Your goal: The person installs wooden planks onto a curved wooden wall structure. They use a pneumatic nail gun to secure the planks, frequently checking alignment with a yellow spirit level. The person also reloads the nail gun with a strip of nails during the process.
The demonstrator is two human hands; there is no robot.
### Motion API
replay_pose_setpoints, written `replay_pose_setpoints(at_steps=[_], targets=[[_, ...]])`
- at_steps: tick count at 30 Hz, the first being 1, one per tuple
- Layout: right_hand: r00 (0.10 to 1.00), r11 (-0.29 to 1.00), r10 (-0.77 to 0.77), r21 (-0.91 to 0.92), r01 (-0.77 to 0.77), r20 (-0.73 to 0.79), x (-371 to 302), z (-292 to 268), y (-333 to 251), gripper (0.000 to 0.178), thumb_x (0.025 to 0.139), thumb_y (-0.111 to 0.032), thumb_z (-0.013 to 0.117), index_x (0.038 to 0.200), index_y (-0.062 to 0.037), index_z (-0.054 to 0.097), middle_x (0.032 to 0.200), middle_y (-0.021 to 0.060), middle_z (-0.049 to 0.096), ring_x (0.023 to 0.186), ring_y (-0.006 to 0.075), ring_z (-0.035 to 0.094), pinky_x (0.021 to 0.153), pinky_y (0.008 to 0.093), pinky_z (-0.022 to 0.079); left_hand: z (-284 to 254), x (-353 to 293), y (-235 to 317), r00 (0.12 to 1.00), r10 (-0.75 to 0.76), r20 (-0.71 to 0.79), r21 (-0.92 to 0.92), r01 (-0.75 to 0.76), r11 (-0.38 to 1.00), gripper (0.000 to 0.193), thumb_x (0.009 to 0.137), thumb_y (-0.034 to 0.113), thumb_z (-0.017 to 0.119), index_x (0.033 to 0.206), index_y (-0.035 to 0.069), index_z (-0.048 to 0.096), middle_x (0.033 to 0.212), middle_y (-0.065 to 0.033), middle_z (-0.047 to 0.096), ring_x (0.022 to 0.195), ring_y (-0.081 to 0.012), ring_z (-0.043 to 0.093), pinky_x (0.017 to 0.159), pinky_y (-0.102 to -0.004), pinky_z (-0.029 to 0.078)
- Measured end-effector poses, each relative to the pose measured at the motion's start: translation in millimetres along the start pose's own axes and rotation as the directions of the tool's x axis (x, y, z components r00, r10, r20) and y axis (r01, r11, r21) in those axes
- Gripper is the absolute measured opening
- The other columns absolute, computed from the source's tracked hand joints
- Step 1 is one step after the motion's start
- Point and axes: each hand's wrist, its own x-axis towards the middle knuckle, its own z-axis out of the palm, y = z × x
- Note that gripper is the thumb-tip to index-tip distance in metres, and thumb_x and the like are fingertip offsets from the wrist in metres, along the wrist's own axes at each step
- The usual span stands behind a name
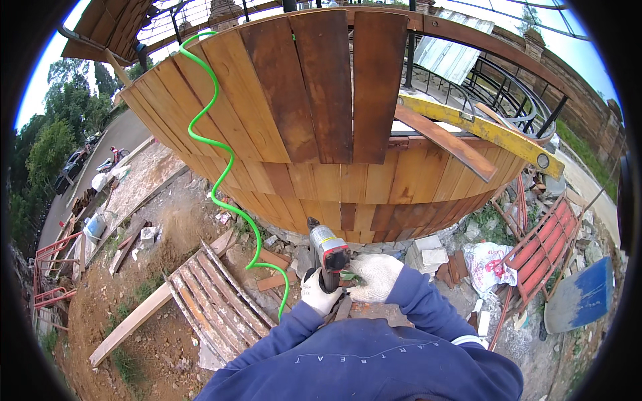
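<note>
As the green hose dangles beside your left sleeve, lower centre, swinging the power tool your left hand grips could snag it; your right hand's hold is unclear.

Dirt ground, green trees

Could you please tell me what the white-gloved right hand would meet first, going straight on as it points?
The right hand would probably meet the silver, red and black power tool in the white-gloved left hand; depth is unclear.
</note>
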Motion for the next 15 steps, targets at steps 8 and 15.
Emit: replay_pose_setpoints(at_steps=[8, 15], targets=[[0.7, 0.802, -0.036, -0.438, -0.405, -0.713, -116, -259, 42, 0.058, 0.073, -0.005, 0.068, 0.131, -0.0032, 0.061, 0.118, 0.0198, 0.067, 0.11, 0.0348, 0.065, 0.098, 0.0399, 0.05, -65, -44, -76, 0.936, -0.35, 0.046, 0.405, 0.303, 0.863, 0.046, 0.069, 0.038, 0.079, 0.101, 0.006, 0.069, 0.094, -0.0179, 0.072, 0.093, -0.0364, 0.069, 0.089, -0.0466, 0.051], [0.533, 0.065, 0.559, -0.607, -0.792, -0.635, -103, -346, 84, 0.083, 0.067, -0.028, 0.073, 0.145, -0.0121, 0.051, 0.136, 0.0178, 0.059, 0.129, 0.0355, 0.054, 0.107, 0.045, 0.041, -55, -117, -163, 0.691, -0.723, 0.011, 0.516, 0.615, 0.596, 0.062, 0.066, 0.041, 0.083, 0.114, 0.003, 0.07, 0.104, -0.021, 0.073, 0.102, -0.0359, 0.07, 0.09, -0.0436, 0.055]])
